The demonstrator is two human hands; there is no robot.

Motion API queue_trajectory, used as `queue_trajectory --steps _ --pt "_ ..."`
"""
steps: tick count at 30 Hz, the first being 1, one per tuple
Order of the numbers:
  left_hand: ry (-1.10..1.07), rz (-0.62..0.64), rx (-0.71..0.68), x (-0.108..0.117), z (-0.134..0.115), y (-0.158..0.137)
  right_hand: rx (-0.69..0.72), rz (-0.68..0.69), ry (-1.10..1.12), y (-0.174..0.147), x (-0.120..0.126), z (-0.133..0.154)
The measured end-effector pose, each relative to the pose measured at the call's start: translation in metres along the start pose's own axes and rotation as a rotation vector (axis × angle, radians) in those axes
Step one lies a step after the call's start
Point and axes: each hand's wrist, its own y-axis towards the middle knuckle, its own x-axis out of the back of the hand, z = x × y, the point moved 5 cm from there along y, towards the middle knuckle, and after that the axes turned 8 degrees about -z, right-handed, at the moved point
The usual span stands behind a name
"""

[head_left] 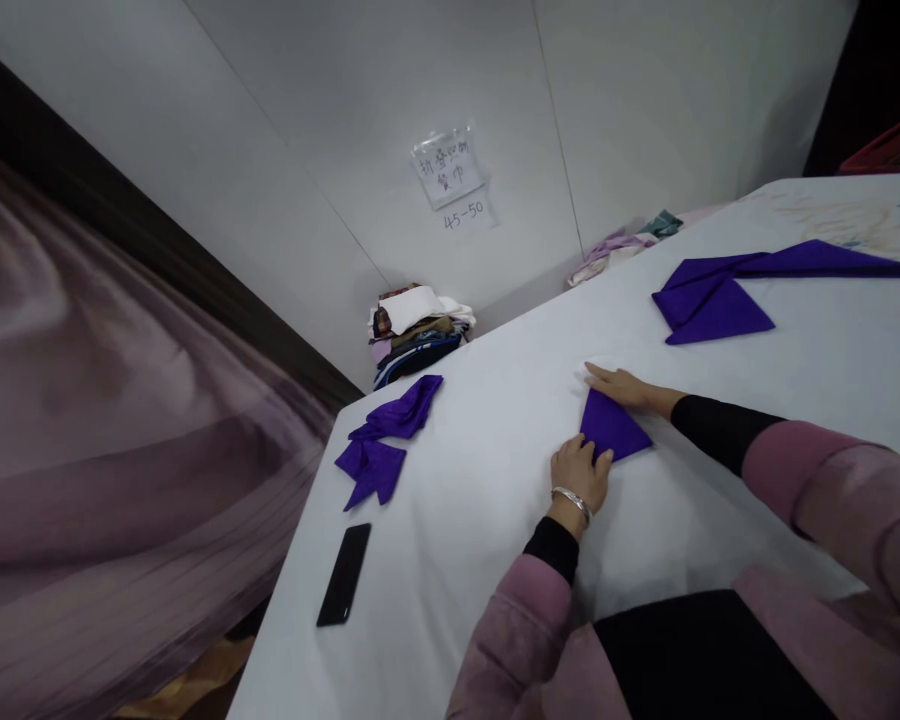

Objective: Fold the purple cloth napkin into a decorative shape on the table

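A purple cloth napkin, folded into a small triangle-like shape, lies flat on the white-covered table in front of me. My left hand, with a silver bangle at the wrist, grips its near left edge with bent fingers. At the far edge, my right hand has its thumb and forefinger closed at the upper corner, partly covering the cloth. The undersides of both hands' fingertips are hidden.
Another folded purple napkin lies at the far right. Crumpled purple cloth and a black phone are on the left. A clothes pile and more fabric sit beyond the table by the wall.
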Motion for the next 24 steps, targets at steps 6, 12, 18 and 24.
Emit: queue_trajectory --steps 6,12,18,24 --pt "-0.185 -0.047 0.100 0.006 0.012 0.020 -0.098 -0.063 0.056 -0.019 0.027 -0.008" --pt "-0.260 -0.085 0.239 0.001 0.028 0.031 -0.116 0.038 -0.011 -0.030 0.025 -0.004" --pt "-0.284 -0.004 0.334 -0.001 0.043 0.027 -0.141 0.068 -0.144 -0.021 0.020 -0.003" --pt "-0.245 0.089 0.381 -0.001 0.041 0.027 -0.154 0.108 -0.234 -0.021 0.011 -0.004"
